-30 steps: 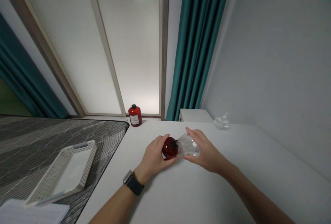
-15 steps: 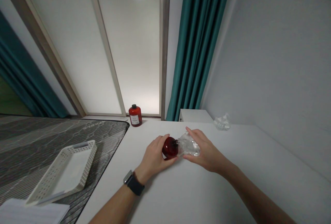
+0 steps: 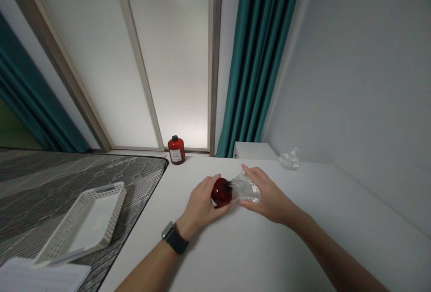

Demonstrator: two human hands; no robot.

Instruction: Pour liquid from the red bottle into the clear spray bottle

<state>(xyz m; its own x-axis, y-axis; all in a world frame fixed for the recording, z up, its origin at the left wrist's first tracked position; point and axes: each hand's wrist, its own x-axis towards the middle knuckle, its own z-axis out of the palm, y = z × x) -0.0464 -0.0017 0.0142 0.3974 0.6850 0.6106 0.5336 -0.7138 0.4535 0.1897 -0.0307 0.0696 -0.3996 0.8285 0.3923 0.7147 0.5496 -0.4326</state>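
My left hand (image 3: 205, 202) is wrapped round a dark red bottle (image 3: 221, 192) above the white table (image 3: 215, 260). The bottle is tilted, its dark neck pointing right. Shiny clear plastic (image 3: 247, 188) is at that neck, and my right hand (image 3: 264, 196) grips it between thumb and fingers. Whether the plastic is a bag or a soft bottle I cannot tell. Part of the red bottle's body is hidden by my left fingers.
A second red bottle (image 3: 176, 150) with a black cap and white label stands upright at the table's back left. Crumpled clear plastic (image 3: 290, 159) lies at the back right. To the left, a white perforated basket (image 3: 114, 224) and papers (image 3: 43, 276) rest on a grey patterned surface.
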